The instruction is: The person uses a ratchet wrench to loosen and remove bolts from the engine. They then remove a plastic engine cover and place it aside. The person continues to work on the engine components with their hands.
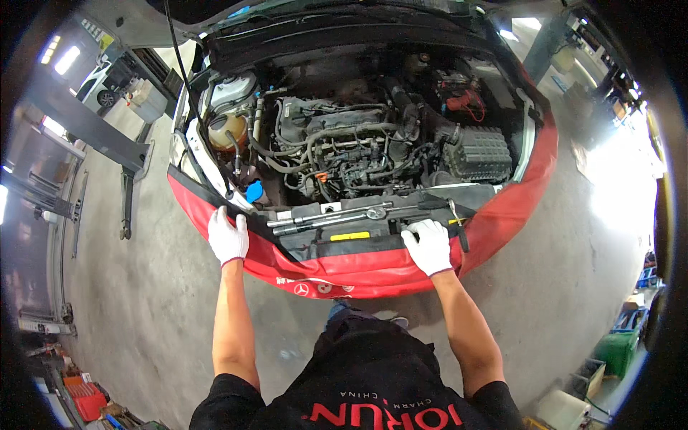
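Note:
My left hand [229,238], in a white knit glove, lies on the red fender cover [358,277] at the car's front left corner. Its thumb and fingers are apart. My right hand [428,247], gloved alike, rests on the cover's black upper edge, right of the middle, with its fingers a little bent. Neither hand visibly grips anything; the undersides of the fingers are hidden. Between the hands, long metal ratchet wrenches [326,218] lie across the front panel. A blue reservoir cap [254,190] stands beyond my left hand, and a dark strap [461,228] lies beside my right.
The engine [337,143] lies open behind the panel, with a coolant tank [228,133] at left and a black ribbed box [479,153] at right. A thin prop rod [179,57] rises at left. Lift posts [93,132] flank the car; a green bin [618,351] stands at lower right.

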A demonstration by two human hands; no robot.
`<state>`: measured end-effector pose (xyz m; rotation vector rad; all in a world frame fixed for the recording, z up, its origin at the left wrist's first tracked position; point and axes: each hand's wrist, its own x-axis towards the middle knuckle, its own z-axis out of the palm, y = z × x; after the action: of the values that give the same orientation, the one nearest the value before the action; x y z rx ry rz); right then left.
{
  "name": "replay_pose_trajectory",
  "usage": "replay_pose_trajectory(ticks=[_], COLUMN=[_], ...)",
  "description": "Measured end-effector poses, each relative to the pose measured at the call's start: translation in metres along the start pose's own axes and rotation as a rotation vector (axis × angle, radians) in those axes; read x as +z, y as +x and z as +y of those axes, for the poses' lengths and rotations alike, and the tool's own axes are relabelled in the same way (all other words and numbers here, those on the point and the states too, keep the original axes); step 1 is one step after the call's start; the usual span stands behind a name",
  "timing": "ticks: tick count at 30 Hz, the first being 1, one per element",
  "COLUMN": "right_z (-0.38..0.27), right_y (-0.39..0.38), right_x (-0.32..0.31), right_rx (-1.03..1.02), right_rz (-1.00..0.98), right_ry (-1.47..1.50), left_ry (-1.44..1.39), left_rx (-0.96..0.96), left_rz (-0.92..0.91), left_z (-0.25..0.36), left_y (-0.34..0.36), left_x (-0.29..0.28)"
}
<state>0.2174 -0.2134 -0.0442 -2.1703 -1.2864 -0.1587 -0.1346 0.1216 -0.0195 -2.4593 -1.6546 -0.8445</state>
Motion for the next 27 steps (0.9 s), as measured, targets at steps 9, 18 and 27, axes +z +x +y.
replay_pose_trajectory(ticks=[9, 18, 27], right_z=[-0.011, -0.008, -0.010], right_y=[0.008, 0.013, 0.019], right_x=[0.031, 0.035, 0.036], right_rx=[0.069, 0.003, -0.016], right_rz=[-0.034, -0.184, -0.187], right_ry=[-0.226, -0.222, -0.224], left_ry=[0.068, -0.004, -0.044], left_rx=[0.206, 0.146, 0.115], left_rz=[0.090, 0.034, 0.028], left_z=[-0.036, -0.039, -0.041], left_y=[0.040, 0.045, 0.046], left_x=[0.044, 0.044, 0.045])
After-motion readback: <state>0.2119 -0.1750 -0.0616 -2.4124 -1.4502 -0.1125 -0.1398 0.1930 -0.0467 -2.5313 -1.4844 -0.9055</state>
